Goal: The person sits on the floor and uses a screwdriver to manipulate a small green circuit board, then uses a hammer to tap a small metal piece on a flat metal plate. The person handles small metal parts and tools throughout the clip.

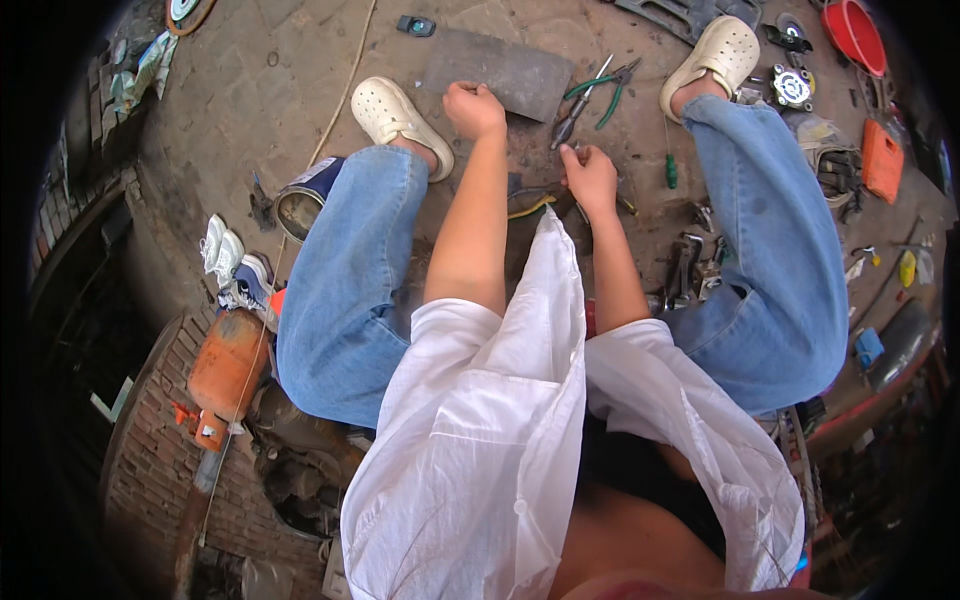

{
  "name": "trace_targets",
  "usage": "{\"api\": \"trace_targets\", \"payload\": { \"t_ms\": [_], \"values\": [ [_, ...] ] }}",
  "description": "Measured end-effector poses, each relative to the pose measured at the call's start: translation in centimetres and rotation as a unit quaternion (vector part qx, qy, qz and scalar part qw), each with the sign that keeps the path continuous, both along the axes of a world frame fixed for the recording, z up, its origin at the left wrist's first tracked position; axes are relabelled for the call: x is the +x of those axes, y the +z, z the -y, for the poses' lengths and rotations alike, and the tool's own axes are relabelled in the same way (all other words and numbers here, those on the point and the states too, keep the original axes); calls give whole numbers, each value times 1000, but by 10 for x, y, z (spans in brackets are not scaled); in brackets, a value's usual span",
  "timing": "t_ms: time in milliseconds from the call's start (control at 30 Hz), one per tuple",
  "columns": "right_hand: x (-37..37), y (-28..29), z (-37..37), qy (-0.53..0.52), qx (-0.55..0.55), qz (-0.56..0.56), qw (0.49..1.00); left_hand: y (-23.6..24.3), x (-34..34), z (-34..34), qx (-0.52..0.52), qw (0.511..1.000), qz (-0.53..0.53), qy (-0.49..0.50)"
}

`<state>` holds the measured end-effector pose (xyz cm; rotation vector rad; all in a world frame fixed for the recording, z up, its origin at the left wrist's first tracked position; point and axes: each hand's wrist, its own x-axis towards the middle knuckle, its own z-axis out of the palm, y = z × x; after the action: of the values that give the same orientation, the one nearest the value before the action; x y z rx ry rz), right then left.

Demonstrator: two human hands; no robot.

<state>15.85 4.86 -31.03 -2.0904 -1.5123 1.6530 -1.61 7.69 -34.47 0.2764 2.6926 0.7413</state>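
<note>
My left hand (475,110) is curled closed at the left part of a dark grey flat sheet (520,75) on the ground. Whatever its fingers hold, if anything, is hidden. My right hand (590,178) is closed, thumb and fingertips together, just below the dark handle of a screwdriver (566,128); what they pinch is too small to make out. Beside that screwdriver lie green-handled pliers (613,98). A yellow-handled tool (530,206), partly hidden by my shirt, rests between my forearms. To the right of my right hand lies a green-handled screwdriver (671,172).
A paint can (298,212) stands by my left knee, with an orange gas cylinder (228,365) and shoes (222,248) nearby. Several metal tools (683,270) lie by my right leg. Round metal parts (792,88), a red basin (853,36) and an orange container (882,160) are farther right.
</note>
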Motion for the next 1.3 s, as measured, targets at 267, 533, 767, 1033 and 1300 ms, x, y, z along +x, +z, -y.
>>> {"api": "trace_targets", "payload": {
  "t_ms": [267, 533, 767, 1033, 1300],
  "values": [
    [-29, 130, -64, -174, -130, -403, 889, 124, 21, -1, 395, 901, 144, -104],
    [-27, 303, -78, 156, -78, -431, 885, 324, 7, 51, 433, 757, -232, -431],
    [-15, 341, -71, 259, -27, -447, 856, 360, 5, 75, 433, 694, -259, -513],
    [-16, 329, -69, 139, -3, -477, 868, 354, 23, 59, 466, 812, 18, -351],
    [-16, 328, -65, 139, 29, -456, 878, 353, 28, 65, 461, 825, 220, -242]
  ]
}}
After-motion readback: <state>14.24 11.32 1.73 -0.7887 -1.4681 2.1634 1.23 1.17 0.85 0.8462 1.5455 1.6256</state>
